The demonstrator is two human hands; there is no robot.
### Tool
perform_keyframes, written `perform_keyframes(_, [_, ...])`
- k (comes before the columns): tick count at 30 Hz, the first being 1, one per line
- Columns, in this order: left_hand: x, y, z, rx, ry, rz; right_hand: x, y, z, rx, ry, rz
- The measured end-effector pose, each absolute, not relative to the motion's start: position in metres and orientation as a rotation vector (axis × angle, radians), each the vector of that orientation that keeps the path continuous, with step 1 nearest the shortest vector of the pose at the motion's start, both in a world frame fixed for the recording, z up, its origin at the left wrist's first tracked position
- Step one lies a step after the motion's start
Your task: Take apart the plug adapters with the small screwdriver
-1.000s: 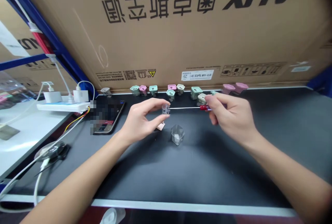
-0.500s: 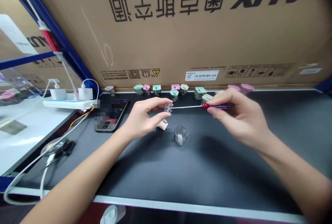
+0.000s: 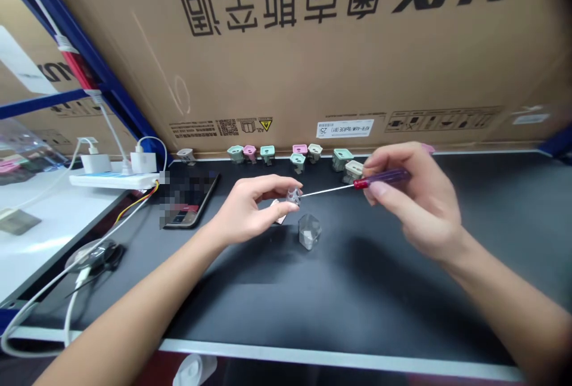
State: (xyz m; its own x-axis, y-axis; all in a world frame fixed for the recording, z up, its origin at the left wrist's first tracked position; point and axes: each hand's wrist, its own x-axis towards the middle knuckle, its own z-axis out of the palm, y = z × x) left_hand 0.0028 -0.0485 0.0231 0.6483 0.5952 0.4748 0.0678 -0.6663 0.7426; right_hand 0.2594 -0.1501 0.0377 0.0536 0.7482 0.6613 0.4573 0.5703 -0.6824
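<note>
My left hand [image 3: 250,210] pinches a small grey-and-transparent plastic part [image 3: 294,196] between thumb and fingers. My right hand [image 3: 413,198] grips a thin screwdriver [image 3: 383,179] with a purple handle and red collar. Its long steel shaft [image 3: 328,190] slants down to the left, and its tip meets the plastic part. Below my left fingertips, a small pale pink piece [image 3: 277,218] lies on the black mat, partly hidden. A transparent faceted plastic block [image 3: 309,232] stands just below the held part, touching neither hand.
Several small green and pink plastic parts [image 3: 268,154] stand in a row along the back of the black mat [image 3: 268,296]. A large AUX cardboard box [image 3: 286,52] stands behind them. To the left are a pixelated phone [image 3: 188,200], a power strip [image 3: 111,180] with chargers, and cables.
The screwdriver's handle has tilted up at the right, so its shaft now slants instead of lying level. The held part has turned slightly and shifted right. My left hand now covers more of the pink piece.
</note>
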Motion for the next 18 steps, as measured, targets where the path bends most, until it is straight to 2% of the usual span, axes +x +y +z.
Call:
perform_keyframes(6, [0.0035, -0.0502, 0.0257, 2.306, 0.482, 0.835, 0.2627, -0.1467, 0.0383, -1.236, -1.527, 0.299])
perform_keyframes(10, [0.0061, -0.0511, 0.0252, 2.374, 0.468, 0.726, 0.2622, -0.1444, 0.0403, -1.142, -1.578, 0.420])
perform_keyframes(15, [0.0068, -0.0504, 0.0218, 2.382, 0.481, 0.651, 0.2604, -0.1446, 0.0409, -1.349, -1.529, 0.399])
perform_keyframes(18, [0.0066, -0.0518, 0.0221, 2.377, 0.466, 0.654, 0.2596, -0.1451, 0.0400, -1.271, -1.533, 0.481])
